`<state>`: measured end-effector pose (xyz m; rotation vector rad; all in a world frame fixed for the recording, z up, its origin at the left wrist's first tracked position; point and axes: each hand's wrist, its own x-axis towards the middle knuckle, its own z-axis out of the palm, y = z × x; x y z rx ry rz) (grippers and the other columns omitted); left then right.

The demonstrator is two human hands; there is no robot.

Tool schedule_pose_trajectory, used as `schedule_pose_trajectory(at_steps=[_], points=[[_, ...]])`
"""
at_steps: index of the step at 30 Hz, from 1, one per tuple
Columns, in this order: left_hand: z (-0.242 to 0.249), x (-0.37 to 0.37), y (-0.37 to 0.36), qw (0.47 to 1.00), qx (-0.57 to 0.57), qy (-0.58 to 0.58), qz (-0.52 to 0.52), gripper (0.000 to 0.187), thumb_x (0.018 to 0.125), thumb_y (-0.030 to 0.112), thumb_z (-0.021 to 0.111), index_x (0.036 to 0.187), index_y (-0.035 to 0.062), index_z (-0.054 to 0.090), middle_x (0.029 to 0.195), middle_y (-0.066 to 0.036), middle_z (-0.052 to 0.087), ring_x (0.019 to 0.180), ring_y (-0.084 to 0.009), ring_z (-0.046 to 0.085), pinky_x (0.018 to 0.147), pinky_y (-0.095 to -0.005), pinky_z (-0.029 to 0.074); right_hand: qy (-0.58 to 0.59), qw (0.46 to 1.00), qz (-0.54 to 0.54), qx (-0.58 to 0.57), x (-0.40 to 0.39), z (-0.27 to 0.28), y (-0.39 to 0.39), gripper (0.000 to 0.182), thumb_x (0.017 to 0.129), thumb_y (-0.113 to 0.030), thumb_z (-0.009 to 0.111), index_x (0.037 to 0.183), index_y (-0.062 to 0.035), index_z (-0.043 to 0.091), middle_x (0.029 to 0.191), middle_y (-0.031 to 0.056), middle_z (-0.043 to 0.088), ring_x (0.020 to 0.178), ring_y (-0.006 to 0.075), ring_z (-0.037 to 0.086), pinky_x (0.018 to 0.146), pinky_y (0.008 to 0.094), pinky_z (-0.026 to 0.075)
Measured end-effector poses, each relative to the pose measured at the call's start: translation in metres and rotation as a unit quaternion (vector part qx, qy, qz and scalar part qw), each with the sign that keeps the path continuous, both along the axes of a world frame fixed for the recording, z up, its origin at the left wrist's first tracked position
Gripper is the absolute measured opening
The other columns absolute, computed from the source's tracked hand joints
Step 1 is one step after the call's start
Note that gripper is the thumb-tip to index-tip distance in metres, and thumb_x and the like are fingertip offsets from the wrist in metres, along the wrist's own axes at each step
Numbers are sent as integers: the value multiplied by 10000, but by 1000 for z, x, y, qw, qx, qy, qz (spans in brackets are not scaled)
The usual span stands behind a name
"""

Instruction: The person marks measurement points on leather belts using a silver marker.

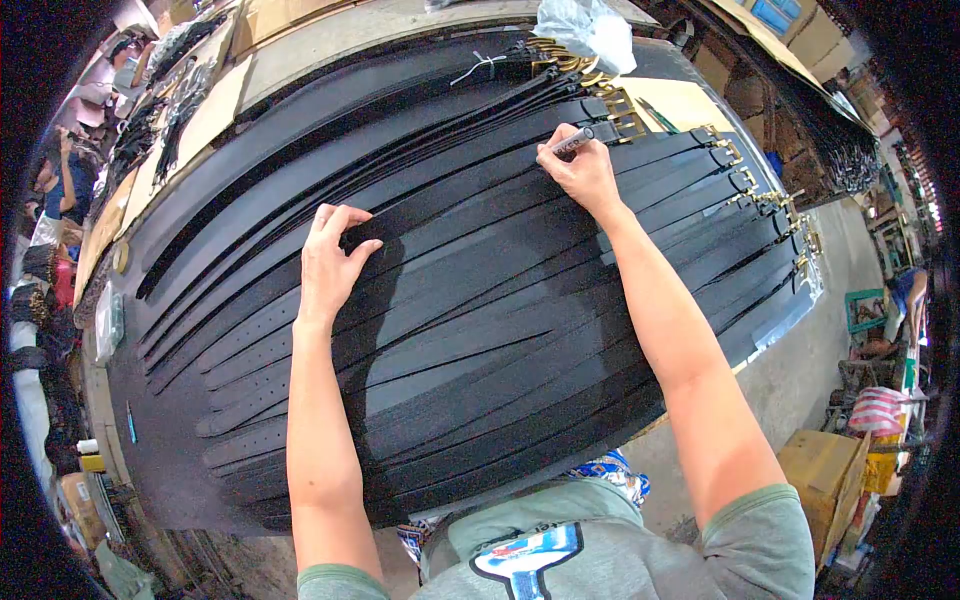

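Black leather belts (pixel 455 225) lie side by side across a dark work table, their brass-coloured buckles (pixel 627 112) toward the upper right. My right hand (pixel 585 178) grips a grey marker pen (pixel 573 139) and rests over a belt near its buckle end. Farther left, my left hand (pixel 328 262) hovers close over the belts, thumb and index finger apart with a gap between them. Its fingertips are right at a belt's edge. Punched holes show at the belts' left ends.
A tied bundle of belts (pixel 370 72) lies along the far side, beside a crumpled clear plastic bag (pixel 588 32). A blue pen (pixel 131 422) is at the table's left. Cardboard boxes (pixel 822 485) stand on the floor at right. Another person (pixel 66 185) is at far left.
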<state>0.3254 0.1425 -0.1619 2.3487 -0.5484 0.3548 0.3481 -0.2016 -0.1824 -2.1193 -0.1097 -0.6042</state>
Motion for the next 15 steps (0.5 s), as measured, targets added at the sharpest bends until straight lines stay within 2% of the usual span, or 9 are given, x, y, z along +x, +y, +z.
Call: schedule_pose_trajectory(at_steps=[7, 11, 14, 15], points=[[3, -3, -1, 1000, 1, 4, 3, 335, 691, 27, 773, 985, 22, 613, 967, -102, 587, 943, -257, 633, 831, -346, 505, 4, 998, -11, 68, 3, -2, -5, 222, 828, -171, 688, 730, -14, 564, 621, 22, 559, 631, 64, 495, 589, 264, 414], [1, -2, -1, 1000, -1, 9, 6, 334, 692, 26, 772, 985, 20, 612, 968, -102, 586, 945, -258, 634, 832, -345, 504, -8, 999, -12, 39, 1, -1, -4, 225, 822, -185, 689, 737, -17, 567, 616, 21, 557, 618, 69, 489, 579, 266, 412], [-4, 0, 0, 1000, -30, -6, -8, 334, 677, 39, 776, 972, 37, 620, 924, -74, 572, 893, -220, 593, 730, -317, 475, -4, 1000, -20, 20, 0, 1, -2, 228, 818, -192, 690, 739, -17, 568, 616, 20, 561, 610, 78, 490, 572, 272, 414], [-4, 0, 0, 1000, -26, -10, -8, 337, 676, 38, 777, 974, 37, 620, 924, -74, 572, 895, -220, 593, 734, -316, 475, -7, 1000, -19, 14, 0, 1, -2, 229, 818, -194, 691, 740, -17, 568, 616, 20, 563, 607, 81, 491, 570, 274, 414]])
